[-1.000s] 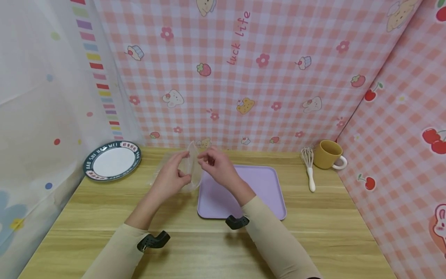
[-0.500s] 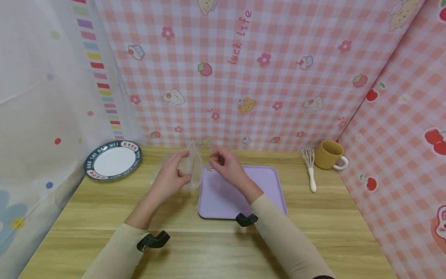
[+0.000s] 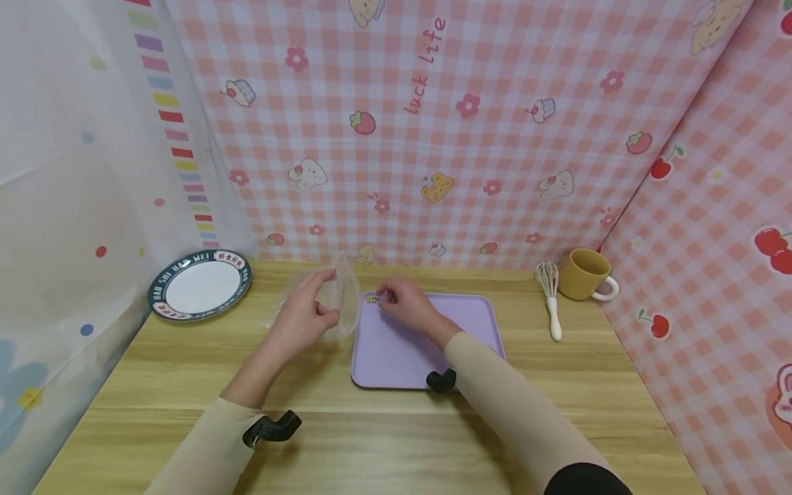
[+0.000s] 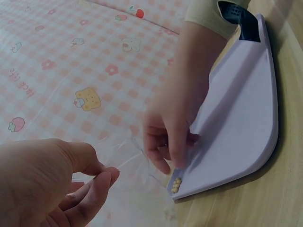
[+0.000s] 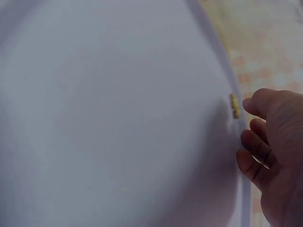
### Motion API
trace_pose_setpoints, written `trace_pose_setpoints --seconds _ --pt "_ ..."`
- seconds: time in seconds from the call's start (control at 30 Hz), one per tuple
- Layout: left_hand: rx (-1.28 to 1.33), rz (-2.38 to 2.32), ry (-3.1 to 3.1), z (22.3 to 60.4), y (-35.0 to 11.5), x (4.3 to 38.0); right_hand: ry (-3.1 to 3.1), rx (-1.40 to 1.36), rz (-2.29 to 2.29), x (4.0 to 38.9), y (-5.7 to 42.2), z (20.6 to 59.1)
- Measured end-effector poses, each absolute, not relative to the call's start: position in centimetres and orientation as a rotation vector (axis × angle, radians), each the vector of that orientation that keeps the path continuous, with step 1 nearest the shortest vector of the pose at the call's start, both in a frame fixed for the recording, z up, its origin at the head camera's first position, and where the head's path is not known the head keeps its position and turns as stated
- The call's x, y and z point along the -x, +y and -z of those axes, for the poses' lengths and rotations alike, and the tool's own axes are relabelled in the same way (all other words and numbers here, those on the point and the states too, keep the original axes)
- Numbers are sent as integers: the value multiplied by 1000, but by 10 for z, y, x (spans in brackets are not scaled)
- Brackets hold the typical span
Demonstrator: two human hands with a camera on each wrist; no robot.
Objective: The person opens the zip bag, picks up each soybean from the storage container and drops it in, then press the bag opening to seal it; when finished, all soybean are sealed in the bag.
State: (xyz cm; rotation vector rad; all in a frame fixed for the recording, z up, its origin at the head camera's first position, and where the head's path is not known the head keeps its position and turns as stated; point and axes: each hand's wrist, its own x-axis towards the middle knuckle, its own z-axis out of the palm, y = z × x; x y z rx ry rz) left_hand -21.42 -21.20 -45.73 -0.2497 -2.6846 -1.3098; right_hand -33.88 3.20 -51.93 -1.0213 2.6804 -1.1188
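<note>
My left hand [image 3: 303,308] holds a clear plastic bag [image 3: 349,302] on its side, its mouth spread and facing right. In the left wrist view the bag's film [image 4: 128,161] shows faintly beyond the thumb and fingers. A purple tray [image 3: 396,354] lies just right of the bag. Small yellow knobbly pieces [image 3: 371,299] sit in a short row at its far left corner. My right hand [image 3: 408,304] is over that corner, fingertips close beside the pieces. In the right wrist view its thumb and loosely bent fingers stand apart, with the pieces [image 5: 235,106] just beyond the thumb tip.
A white plate [image 3: 201,285] with a dark green patterned rim is at the back left. At the back right stand a mustard mug [image 3: 581,275] with a white handle and, beside it, a whisk [image 3: 552,309] lying down. A pink checked cloth [image 3: 396,151] backs the wooden table [image 3: 371,447].
My right hand has drawn back from the bag's mouth to the right, then lowered to the tray's far left corner, where the yellow pieces have come into view. My left hand stays put with the bag.
</note>
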Motion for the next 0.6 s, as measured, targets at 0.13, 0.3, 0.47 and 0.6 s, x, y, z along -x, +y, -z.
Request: trace_pose_setpoints --seconds 0.13,0.3,0.47,0.6 --pt "249 1307 -2686 456 -212 214 2708 969 1070 343 29 525" --pt "251 1308 -2688 457 -214 215 2729 894 1066 345 27 527" --pt "253 1300 -2692 457 -216 215 2763 894 1054 344 25 528" --pt "255 1298 -2685 457 -218 214 2784 897 1043 344 23 531"
